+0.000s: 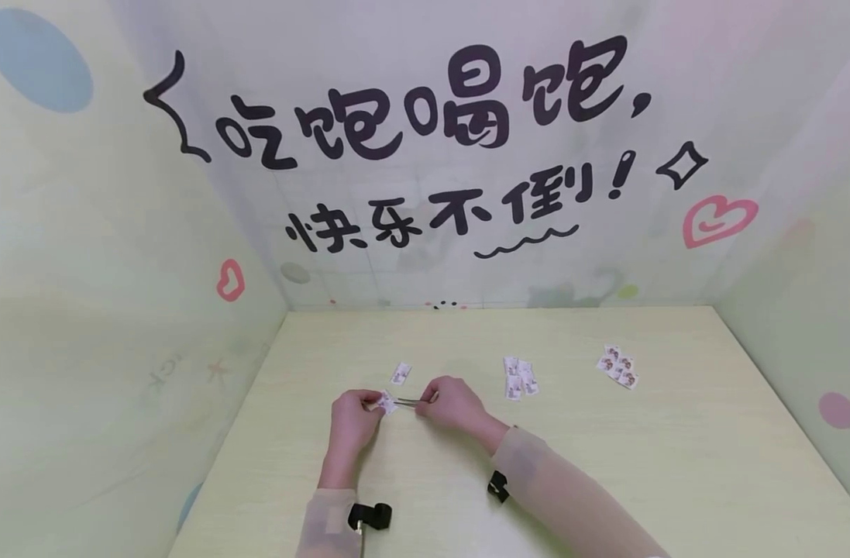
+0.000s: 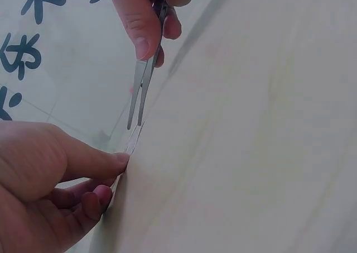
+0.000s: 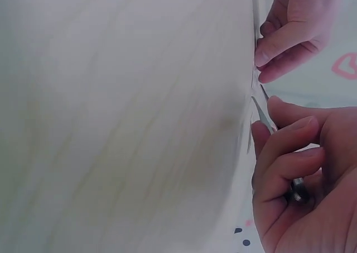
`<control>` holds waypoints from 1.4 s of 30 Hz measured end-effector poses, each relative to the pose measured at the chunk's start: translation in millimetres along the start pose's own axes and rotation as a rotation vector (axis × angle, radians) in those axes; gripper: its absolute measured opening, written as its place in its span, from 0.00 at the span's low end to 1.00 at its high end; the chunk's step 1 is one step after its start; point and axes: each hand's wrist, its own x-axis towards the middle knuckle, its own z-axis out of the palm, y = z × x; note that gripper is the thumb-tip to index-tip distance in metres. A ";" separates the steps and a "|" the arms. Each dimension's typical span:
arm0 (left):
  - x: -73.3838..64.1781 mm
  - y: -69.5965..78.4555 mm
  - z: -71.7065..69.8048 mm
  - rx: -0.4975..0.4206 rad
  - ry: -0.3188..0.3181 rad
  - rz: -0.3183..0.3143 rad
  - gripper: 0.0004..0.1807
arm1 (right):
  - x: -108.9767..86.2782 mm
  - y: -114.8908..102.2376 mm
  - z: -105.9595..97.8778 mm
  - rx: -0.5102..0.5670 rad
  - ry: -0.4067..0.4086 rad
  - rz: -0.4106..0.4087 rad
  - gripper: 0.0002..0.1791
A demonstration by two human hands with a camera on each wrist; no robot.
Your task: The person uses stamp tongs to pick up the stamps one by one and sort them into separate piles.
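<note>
My left hand (image 1: 353,420) pinches the edge of a small white printed paper piece (image 1: 387,401) between thumb and fingers, low over the table. Facing it, my right hand (image 1: 458,403) holds metal tweezers (image 2: 139,94), their tips parted and pointing at the paper. In the head view the tweezer tips reach the paper's right side; whether they touch it I cannot tell. Another single printed piece (image 1: 400,373) lies just beyond the hands. In the right wrist view, the tweezers (image 3: 263,114) are partly hidden by the right fingers.
On the pale wooden table (image 1: 606,465), a cluster of several printed pieces (image 1: 520,378) lies right of the hands. A second cluster (image 1: 617,366) lies farther right. Printed fabric walls (image 1: 425,287) enclose the table's back and sides.
</note>
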 end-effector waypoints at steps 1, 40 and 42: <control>-0.2 0.3 -0.3 0.002 0.003 0.001 0.13 | -1.2 -0.2 -0.4 0.001 -0.004 -0.002 0.08; 1.6 0.4 -3.3 0.021 -0.006 -0.003 0.13 | 6.5 9.2 17.4 0.132 -0.068 -0.042 0.05; 1.1 0.1 -4.0 0.011 0.011 0.013 0.12 | 5.8 10.5 11.8 0.113 -0.083 -0.058 0.05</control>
